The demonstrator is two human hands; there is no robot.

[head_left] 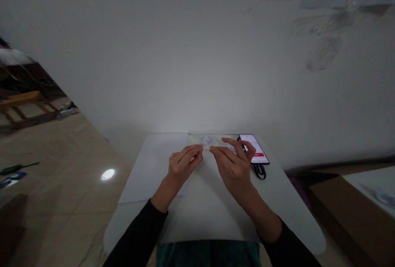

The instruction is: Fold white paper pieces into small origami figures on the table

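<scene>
Your left fingers (pixel 195 154) and right fingers (pixel 221 152) pinch a thin translucent plastic film (pixel 206 140), long axis crosswise, lying just ahead of both.

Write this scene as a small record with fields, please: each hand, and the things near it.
Left hand: fingertips at a translucent plastic sheet
Right hand: fingertips at the same sheet, upper fingers beside a smartphone
Smartphone screen: lit, with a red bar
Beside smartphone: black cable
Left of hands: white paper sheet
Surface: white table
</scene>
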